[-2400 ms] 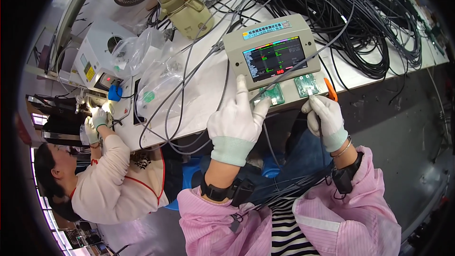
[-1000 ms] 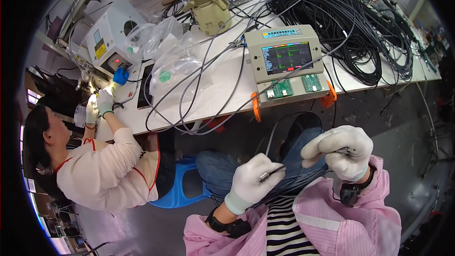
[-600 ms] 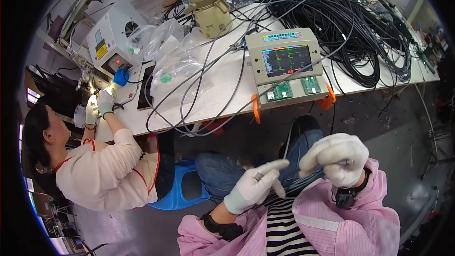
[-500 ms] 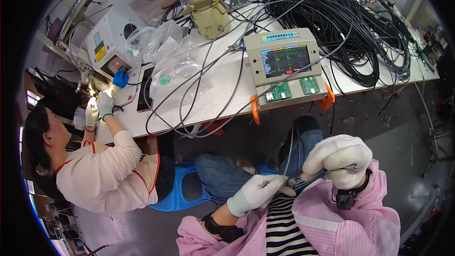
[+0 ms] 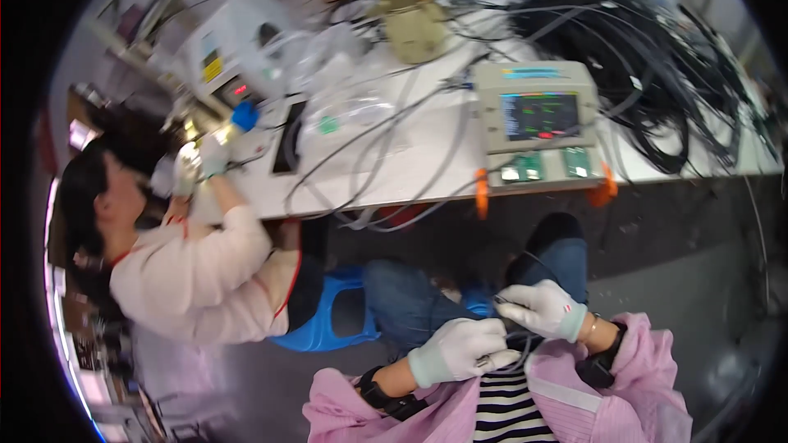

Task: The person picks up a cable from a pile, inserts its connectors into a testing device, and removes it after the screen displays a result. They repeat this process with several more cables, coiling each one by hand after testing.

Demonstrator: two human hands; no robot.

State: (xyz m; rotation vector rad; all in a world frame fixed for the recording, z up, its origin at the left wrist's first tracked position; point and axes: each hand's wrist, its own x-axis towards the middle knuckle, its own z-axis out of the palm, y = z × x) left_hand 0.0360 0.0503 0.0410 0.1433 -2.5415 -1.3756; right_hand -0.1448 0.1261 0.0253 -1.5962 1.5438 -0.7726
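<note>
My left hand [image 5: 460, 350], in a white glove, is closed above my lap, and a small metal cable connector shows at its fingertips. My right hand [image 5: 545, 309], gloved as well, pinches a dark cable end just beyond it. Between the two hands, a grey cable [image 5: 524, 346] hangs in a loop over my striped shirt. Blur hides the finer shape of both ends. A beige tester [image 5: 533, 74] with a lit screen stands on the table's front edge, two green circuit boards on its lower ledge.
Black cables [image 5: 657, 107] lie heaped at the table's right; loose grey cables overhang the front edge. A khaki jug [image 5: 408, 25], clear plastic bags [image 5: 345, 111] and a white machine [image 5: 226, 57] stand farther left. A co-worker [image 5: 193, 271] sits at the left beside a blue stool [image 5: 332, 312].
My right hand has come down and turned, from raised close to the camera to beside my left hand. The view has shifted, moving the table scene rightward, and is now blurred.
</note>
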